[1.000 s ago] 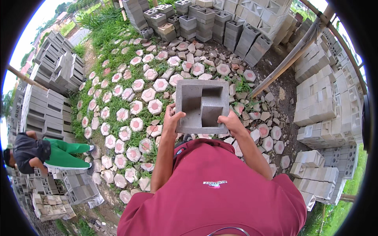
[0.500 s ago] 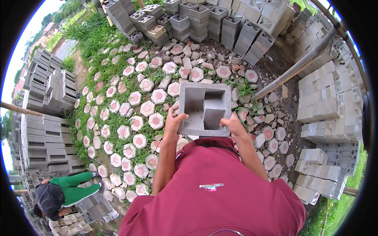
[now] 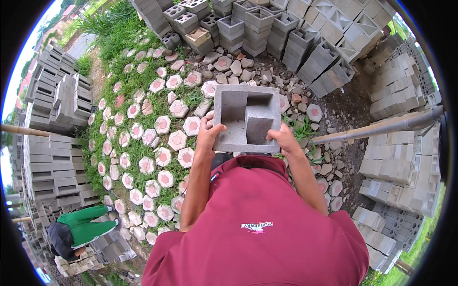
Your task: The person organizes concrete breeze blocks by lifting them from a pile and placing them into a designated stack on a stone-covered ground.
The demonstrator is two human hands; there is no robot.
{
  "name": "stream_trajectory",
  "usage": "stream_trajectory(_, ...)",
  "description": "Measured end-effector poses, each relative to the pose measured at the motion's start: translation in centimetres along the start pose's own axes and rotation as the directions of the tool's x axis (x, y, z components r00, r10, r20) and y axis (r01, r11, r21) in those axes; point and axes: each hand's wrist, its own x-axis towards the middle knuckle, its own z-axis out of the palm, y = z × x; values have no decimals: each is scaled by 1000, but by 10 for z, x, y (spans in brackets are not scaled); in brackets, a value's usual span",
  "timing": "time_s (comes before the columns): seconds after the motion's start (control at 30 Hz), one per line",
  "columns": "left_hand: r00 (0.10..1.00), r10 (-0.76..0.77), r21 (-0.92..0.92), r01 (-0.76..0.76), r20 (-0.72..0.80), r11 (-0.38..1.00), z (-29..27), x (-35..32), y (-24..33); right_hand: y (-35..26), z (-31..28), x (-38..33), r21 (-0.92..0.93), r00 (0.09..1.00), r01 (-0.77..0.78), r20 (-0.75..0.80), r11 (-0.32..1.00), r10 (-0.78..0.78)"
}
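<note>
Grey concrete hollow block sits at centre frame, carried clear of the ground, cavities facing up. Left hand clasps its lower-left edge, thumb on the top face, fingers wrapped beneath. Right hand clamps the lower-right edge likewise. Hexagonal pavers lie in grass at left; stacked blocks fill the upper frame.

Both bare forearms reach forward; left hand and right hand are curled in a grip, held level.
</note>
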Motion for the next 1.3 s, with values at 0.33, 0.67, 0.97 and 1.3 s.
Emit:
stream_trajectory(0.33, 991, -125, 31, 123, 57, 992, 15, 129, 50, -34, -1, 111, 29, 996, -12, -92, 1000, 15)
stream_trajectory(0.67, 945, -261, 224, 216, 196, 950, 3, 333, 126, -70, 48, 263, 152, 936, 4, -347, 988, 50)
stream_trajectory(0.97, 883, -381, 344, 280, 275, 896, -40, 468, 184, -71, 120, 374, 311, 874, -40, -450, 950, 184)
stream_trajectory(1.3, 873, -356, 491, 161, 334, 856, -21, 574, 164, -58, 85, 459, 195, 864, -179, -438, 964, 249)
